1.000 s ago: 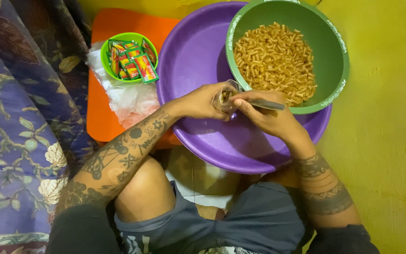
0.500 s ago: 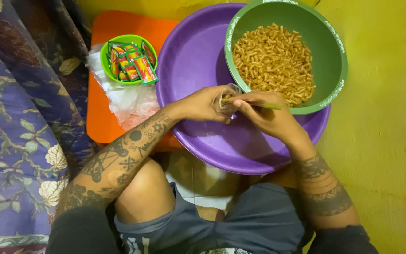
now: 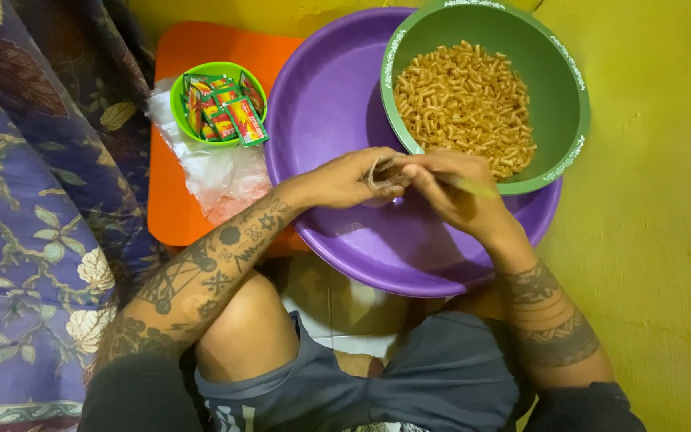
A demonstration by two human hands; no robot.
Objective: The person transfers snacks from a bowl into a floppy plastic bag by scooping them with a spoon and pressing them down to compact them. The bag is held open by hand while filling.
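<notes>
Hands shifted slightly left; left hand [image 3: 345,180] and right hand [image 3: 449,192] pinch small upright bag [image 3: 379,172].

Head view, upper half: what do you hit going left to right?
Floral purple-blue patterned cloth → flat orange plastic board → small lime-green bowl of red-and-green sachets → wide purple plastic basin → large green bowl of golden curled snack pieces → yellow painted surface.
</notes>
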